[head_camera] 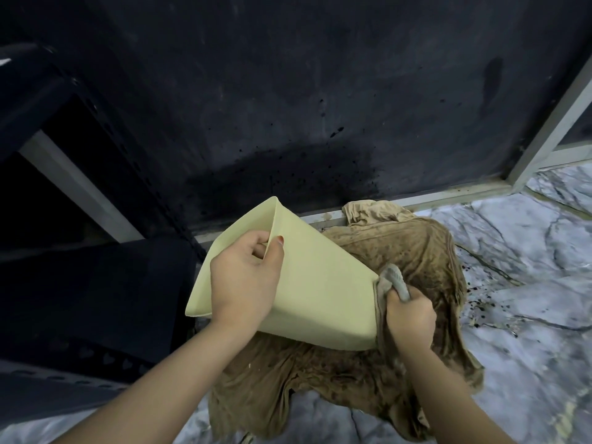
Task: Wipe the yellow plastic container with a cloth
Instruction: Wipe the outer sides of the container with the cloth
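We're mid-wipe here: left hand (245, 277) grips the rim of the yellow container (320, 283), tipped on its side over a grubby brown rag (416, 251), while our right hand (410, 315) clutches a grey cloth (392, 280) against its bottom corner. Next we'd probably rotate it to reach other faces. Marbled floor (528, 283), black splattered wall (288, 91) behind.
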